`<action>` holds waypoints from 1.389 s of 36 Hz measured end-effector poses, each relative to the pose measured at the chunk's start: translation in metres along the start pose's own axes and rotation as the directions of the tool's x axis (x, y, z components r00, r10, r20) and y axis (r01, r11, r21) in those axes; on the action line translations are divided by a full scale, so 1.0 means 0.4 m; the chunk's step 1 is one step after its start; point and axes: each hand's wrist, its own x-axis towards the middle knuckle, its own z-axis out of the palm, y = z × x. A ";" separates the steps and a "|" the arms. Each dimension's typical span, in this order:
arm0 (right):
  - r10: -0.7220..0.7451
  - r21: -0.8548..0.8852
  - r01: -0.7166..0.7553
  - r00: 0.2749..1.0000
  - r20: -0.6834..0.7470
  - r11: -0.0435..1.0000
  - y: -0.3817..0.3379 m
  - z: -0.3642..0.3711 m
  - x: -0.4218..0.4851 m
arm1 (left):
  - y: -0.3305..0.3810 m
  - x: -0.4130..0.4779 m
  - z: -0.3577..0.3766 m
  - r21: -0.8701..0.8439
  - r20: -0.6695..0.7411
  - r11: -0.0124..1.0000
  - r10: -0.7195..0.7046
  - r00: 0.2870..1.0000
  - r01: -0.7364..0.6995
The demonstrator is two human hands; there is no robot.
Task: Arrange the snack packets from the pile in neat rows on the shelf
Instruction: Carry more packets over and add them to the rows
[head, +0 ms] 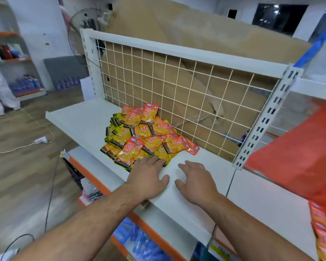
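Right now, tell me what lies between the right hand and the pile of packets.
Only a bare strip of shelf separates the right hand from the pile, seen in the head view.

Packet pile (139, 136): lower layers hidden under the upper ones; print too blurred to read. Left hand (149, 176) covers the pile's near edge. Red sheet (299, 157) and second lot of packets (324, 232) cut off at the right edge. Blue goods (132, 240) beneath the shelf (83, 117): blurred, unidentifiable.
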 end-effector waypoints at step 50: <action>0.825 0.942 -0.322 0.555 0.108 0.094 -0.078 -0.005 0.215 | -0.105 0.534 -0.081 -0.603 0.096 0.784 0.252 0.963 -0.146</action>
